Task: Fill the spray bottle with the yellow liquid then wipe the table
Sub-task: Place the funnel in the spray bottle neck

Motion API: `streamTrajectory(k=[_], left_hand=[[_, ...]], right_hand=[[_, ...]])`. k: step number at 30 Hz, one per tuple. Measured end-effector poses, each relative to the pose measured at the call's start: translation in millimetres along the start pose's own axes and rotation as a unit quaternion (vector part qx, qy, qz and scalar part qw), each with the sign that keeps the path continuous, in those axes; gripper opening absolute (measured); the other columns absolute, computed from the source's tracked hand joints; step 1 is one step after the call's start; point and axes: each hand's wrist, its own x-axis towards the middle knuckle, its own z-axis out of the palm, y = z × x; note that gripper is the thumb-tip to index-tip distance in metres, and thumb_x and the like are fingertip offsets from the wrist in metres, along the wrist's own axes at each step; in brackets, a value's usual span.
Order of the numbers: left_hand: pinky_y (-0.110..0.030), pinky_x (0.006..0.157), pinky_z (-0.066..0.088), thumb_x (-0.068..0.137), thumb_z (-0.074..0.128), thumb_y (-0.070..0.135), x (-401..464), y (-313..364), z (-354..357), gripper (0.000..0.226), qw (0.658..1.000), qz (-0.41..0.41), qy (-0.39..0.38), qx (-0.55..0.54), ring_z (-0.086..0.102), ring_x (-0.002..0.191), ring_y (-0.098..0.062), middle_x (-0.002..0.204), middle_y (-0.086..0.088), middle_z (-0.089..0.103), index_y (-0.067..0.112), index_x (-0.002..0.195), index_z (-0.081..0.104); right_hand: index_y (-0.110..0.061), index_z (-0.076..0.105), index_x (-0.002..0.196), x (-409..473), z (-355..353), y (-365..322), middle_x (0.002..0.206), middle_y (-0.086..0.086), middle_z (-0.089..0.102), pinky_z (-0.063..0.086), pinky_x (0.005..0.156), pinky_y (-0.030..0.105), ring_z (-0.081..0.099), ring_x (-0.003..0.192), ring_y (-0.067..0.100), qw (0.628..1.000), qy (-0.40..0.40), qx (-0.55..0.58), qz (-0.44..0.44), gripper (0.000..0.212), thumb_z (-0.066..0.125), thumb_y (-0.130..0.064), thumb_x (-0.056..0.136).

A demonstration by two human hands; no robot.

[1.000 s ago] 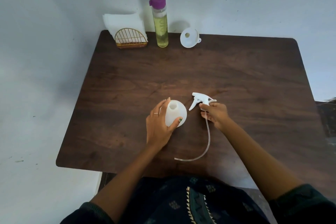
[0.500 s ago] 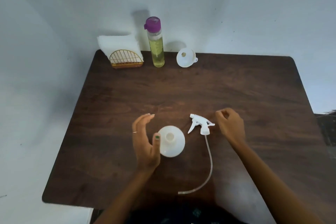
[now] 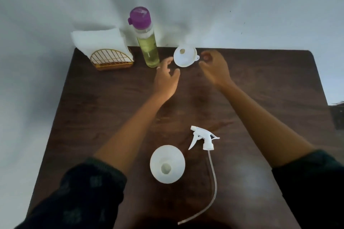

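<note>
So the round white plastic spray bottle is standing uncapped in the lower middle of the frame on the dark wood-grain tabletop, neck hole facing up. Its white trigger sprayer head lies just to its right, with the clear dip tube curling toward the bottom edge.

Both hands are up near the top centre. The left hand and right hand sit on either side of the small white plastic funnel, fingers loosely spread, gripping nothing, neither clearly touching it. Looks to me like the funnel grab is the step in hand.

Tip: pinch it by the rim or the little tab on its right side, then seat the spout fully in the bottle neck before tipping the tall clear bottle of yellow liquid with the purple cap, which stands just left of the funnel. Mind that bottle, it's close to the left hand and looks tippy. White napkins in the gold wire holder, upper left, are for wiping later.
</note>
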Motion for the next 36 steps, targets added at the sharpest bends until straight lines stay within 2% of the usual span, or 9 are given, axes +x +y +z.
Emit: streamTrajectory(k=[4,10,16,20,23,27,29,32,36], left_hand=[[-0.045,0.114,0.030,0.089,0.055,0.022,35,-11,17,0.070,0.998,-0.044,-0.048,0.002,0.031,0.141,-0.025,0.155,-0.004,0.028,0.019,0.149,0.020],[-0.038,0.110,0.035,0.087,0.053,0.021,46,-12,31,0.075,0.996,-0.052,-0.071,0.007,0.036,0.137,-0.023,0.151,0.000,0.035,0.027,0.151,0.014],[-0.043,0.111,0.034,0.081,0.052,0.032,40,0,23,0.078,0.997,-0.052,-0.059,-0.027,0.036,0.137,-0.021,0.152,0.007,0.034,0.031,0.150,0.016],[-0.038,0.103,0.044,0.083,0.052,0.024,17,13,6,0.075,0.998,-0.015,-0.045,-0.052,0.051,0.122,-0.019,0.146,0.003,0.042,0.030,0.150,0.020],[-0.038,0.095,0.049,0.081,0.050,0.027,-10,27,-11,0.073,0.996,0.013,-0.030,-0.078,0.060,0.110,-0.018,0.136,0.004,0.051,0.027,0.149,0.025],[-0.035,0.095,0.050,0.086,0.053,0.026,-59,47,-38,0.065,0.994,0.056,-0.010,-0.092,0.059,0.094,0.003,0.122,0.012,0.055,0.024,0.147,0.031],[-0.032,0.093,0.049,0.089,0.053,0.029,-88,51,-50,0.061,0.994,0.070,0.000,-0.080,0.058,0.093,0.002,0.115,0.015,0.052,0.027,0.146,0.033],[-0.027,0.089,0.047,0.090,0.051,0.038,-128,54,-65,0.059,0.994,0.084,-0.001,-0.075,0.057,0.100,-0.004,0.125,0.004,0.047,0.030,0.145,0.034],[-0.019,0.091,0.042,0.089,0.048,0.042,-182,49,-77,0.057,0.992,0.087,-0.001,-0.095,0.053,0.103,0.007,0.115,0.021,0.047,0.034,0.144,0.036]], right_hand=[[-0.019,0.034,0.139,33,19,11,0.143,0.009,0.036,0.038,0.105,0.043,0.041,0.127,0.025,0.995,-0.088,-0.037,0.034,0.063,0.059,-0.017,0.082],[-0.024,0.012,0.148,44,38,13,0.148,0.007,0.031,0.034,0.106,0.053,0.035,0.133,0.029,0.988,-0.145,-0.026,0.044,0.090,0.053,-0.032,0.068],[-0.031,0.016,0.147,31,32,7,0.145,0.004,0.035,0.035,0.106,0.051,0.039,0.130,0.024,0.993,-0.112,0.001,0.034,0.084,0.051,-0.027,0.071],[-0.034,0.026,0.144,9,15,-7,0.141,0.001,0.042,0.039,0.101,0.053,0.048,0.122,0.023,0.997,-0.083,0.008,0.003,0.073,0.053,-0.024,0.077],[-0.027,0.032,0.143,-14,-1,-27,0.136,0.005,0.045,0.043,0.099,0.049,0.049,0.119,0.022,0.997,-0.070,0.010,-0.025,0.062,0.049,-0.016,0.084],[-0.017,0.042,0.138,-51,-19,-48,0.130,0.008,0.056,0.048,0.097,0.042,0.055,0.114,0.018,0.996,-0.044,0.035,-0.076,0.046,0.047,-0.015,0.093],[-0.018,0.048,0.134,-75,-27,-55,0.120,0.007,0.061,0.050,0.093,0.044,0.060,0.103,0.020,0.994,-0.027,0.040,-0.098,0.041,0.048,-0.019,0.094],[-0.018,0.053,0.130,-112,-37,-64,0.113,0.006,0.062,0.056,0.081,0.043,0.065,0.088,0.022,0.991,-0.009,0.062,-0.116,0.037,0.049,-0.019,0.094],[-0.015,0.057,0.126,-159,-45,-67,0.105,0.007,0.064,0.059,0.064,0.038,0.065,0.075,0.021,0.988,0.018,0.065,-0.139,0.032,0.051,-0.017,0.094]])
